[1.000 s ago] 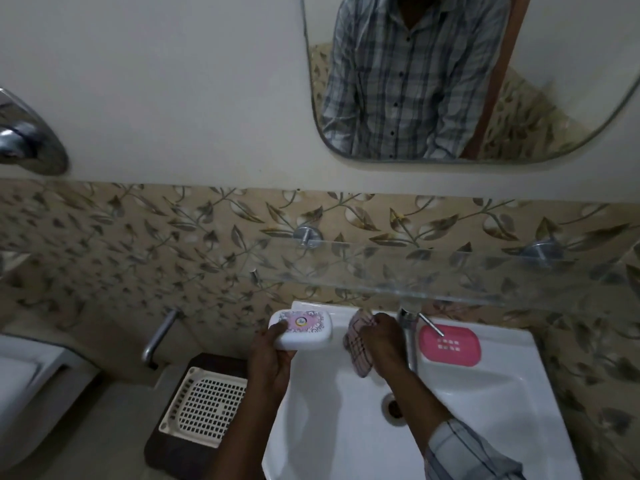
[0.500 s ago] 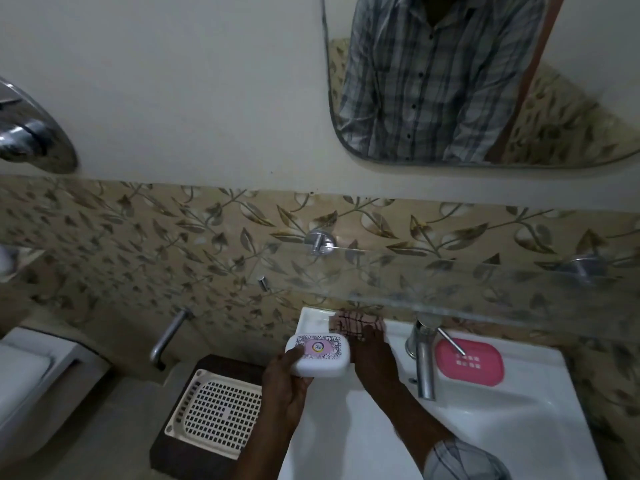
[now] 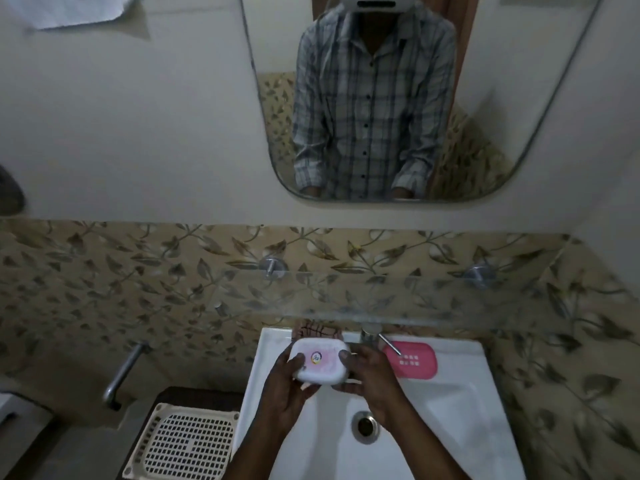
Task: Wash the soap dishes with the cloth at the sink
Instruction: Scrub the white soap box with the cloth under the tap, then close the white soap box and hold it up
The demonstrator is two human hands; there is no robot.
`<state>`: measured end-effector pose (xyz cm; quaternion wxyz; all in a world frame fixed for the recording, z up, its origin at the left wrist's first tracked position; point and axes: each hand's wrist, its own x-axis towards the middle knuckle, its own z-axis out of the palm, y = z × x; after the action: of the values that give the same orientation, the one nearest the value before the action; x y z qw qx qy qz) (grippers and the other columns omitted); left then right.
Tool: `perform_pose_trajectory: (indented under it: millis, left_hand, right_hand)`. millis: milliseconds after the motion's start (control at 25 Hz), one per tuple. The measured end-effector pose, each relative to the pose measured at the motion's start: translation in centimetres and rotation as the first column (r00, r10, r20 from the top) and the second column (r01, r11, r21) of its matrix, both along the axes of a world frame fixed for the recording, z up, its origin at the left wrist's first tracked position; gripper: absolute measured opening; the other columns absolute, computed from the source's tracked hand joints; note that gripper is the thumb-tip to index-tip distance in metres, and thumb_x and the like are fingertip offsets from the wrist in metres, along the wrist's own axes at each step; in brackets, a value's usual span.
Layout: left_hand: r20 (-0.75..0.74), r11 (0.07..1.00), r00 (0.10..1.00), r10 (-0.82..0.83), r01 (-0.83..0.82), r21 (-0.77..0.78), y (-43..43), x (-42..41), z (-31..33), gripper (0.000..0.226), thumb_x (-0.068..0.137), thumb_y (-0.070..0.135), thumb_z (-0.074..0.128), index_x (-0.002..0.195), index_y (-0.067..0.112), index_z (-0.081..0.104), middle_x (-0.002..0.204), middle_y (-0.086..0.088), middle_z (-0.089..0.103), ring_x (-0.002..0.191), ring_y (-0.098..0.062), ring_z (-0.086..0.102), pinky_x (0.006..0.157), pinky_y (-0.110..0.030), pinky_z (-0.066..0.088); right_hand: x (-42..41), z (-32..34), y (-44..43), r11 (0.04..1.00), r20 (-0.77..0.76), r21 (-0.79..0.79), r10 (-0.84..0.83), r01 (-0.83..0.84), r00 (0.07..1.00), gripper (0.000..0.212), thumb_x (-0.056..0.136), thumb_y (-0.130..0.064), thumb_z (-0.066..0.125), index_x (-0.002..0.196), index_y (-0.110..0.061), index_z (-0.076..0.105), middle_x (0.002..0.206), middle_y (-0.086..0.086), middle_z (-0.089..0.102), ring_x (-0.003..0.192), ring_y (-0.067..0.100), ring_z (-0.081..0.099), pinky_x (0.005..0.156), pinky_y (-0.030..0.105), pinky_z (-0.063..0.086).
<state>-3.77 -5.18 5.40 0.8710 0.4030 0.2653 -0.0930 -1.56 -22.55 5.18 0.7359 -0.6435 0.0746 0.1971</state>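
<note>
My left hand (image 3: pixel 289 386) and right hand (image 3: pixel 372 382) grip the white soap dish (image 3: pixel 320 363) by its ends above the sink (image 3: pixel 460 403) basin, cloth (image 3: pixel 313 330) on the back rim.

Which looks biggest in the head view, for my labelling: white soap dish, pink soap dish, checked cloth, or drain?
1. white soap dish and pink soap dish, about equal; the white one is nearer the camera
2. checked cloth, mostly hidden
3. drain

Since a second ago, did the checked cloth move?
Yes. The checked cloth left the right hand, which had held it beside the tap, and now lies on the sink's back rim, left of the tap.
</note>
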Motion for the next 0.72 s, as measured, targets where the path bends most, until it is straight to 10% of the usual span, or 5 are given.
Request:
perform_pose_trajectory:
  millis: [240,400,520,600,720]
  left_hand:
    - [-0.144,0.976,0.967,-0.212,0.203,-0.073,-3.7,-0.4,1.6,0.048,0.076,0.023,0.072,0.111,-0.009,0.061,0.096,-0.035,0.073,0.081,-0.047,0.074,0.067,-0.055,0.061]
    - [-0.139,0.991,0.984,-0.108,0.095,-0.095,-2.4,0.2,0.6,0.047,0.08,0.032,0.072,0.116,0.003,0.064,0.094,-0.029,0.075,0.086,-0.043,0.071,0.078,-0.059,0.06]
    - [-0.163,0.992,0.984,-0.07,0.052,-0.111,-0.7,-0.3,-0.5,0.058,0.075,0.04,0.076,0.119,0.004,0.064,0.101,-0.027,0.073,0.086,-0.041,0.07,0.085,-0.059,0.058]
    - [-0.162,0.995,0.985,-0.058,0.044,-0.085,-0.3,-1.0,-0.9,0.059,0.074,0.036,0.079,0.122,0.006,0.064,0.109,-0.027,0.069,0.089,-0.041,0.069,0.084,-0.056,0.059]
    - [-0.191,0.999,0.981,-0.04,0.042,0.01,-0.1,-1.7,-1.4,0.058,0.072,0.032,0.082,0.122,0.009,0.064,0.106,-0.027,0.071,0.091,-0.042,0.072,0.081,-0.054,0.06]
  right_hand:
    - [-4.7,1.9,-1.3,0.918,0.412,-0.391,0.24,-0.068,0.879,0.03,0.084,-0.017,0.074,0.112,-0.024,0.067,0.109,-0.009,0.072,0.102,0.003,0.066,0.086,0.02,0.053]
    - [-4.5,-1.5,-5.6,0.79,0.515,-0.458,-0.138,0.407,0.846,0.011,0.084,-0.006,0.072,0.09,-0.015,0.075,0.086,-0.003,0.075,0.081,0.01,0.07,0.073,0.023,0.054]
    - [-1.6,-5.4,-11.0,0.682,-0.002,-0.38,-0.677,0.625,0.736,0.017,0.092,-0.008,0.066,0.096,0.008,0.068,0.071,0.016,0.064,0.06,0.031,0.063,0.068,0.043,0.055]
    - [0.8,-7.4,-12.3,0.755,-0.463,-0.188,-0.633,0.629,0.621,0.046,0.094,-0.02,0.068,0.118,0.016,0.055,0.09,0.025,0.058,0.072,0.039,0.064,0.08,0.057,0.057]
    - [3.6,-8.9,-11.5,0.75,-0.607,-0.018,-0.534,0.661,0.589,0.06,0.094,-0.016,0.068,0.142,0.004,0.038,0.143,0.027,0.039,0.126,0.053,0.044,0.095,0.071,0.045]
